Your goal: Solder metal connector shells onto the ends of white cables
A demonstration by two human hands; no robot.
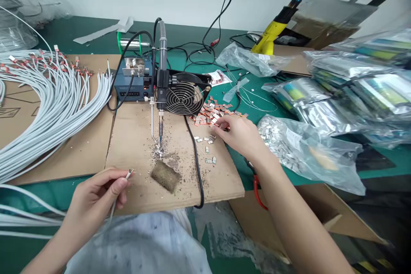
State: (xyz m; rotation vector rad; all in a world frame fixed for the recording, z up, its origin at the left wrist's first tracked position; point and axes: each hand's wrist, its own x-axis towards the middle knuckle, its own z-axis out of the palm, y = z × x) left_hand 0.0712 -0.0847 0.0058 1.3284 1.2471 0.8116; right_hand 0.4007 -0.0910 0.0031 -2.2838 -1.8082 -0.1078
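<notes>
My left hand (102, 195) pinches a white cable (113, 209) close to its stripped end, above the front left of the cardboard sheet (135, 137). My right hand (236, 132) reaches to the pile of small orange and silver connectors (208, 113), its fingertips together at the pile's near edge; whether a piece is between them is hidden. A soldering iron (161, 90) hangs tip down in its stand over solder crumbs. Below the tip lies a brown sponge (165, 176). Several loose connector pieces (210, 160) rest on the cardboard left of my right wrist.
A blue soldering station (133, 83), a solder spool (133, 44) and a black fan (184, 94) stand behind. Bundled white cables (61, 107) cover the left. Bags of metal parts (285, 141), silver packets (340, 98) and a yellow heat gun (271, 34) occupy the right. A black cord (196, 162) crosses the cardboard.
</notes>
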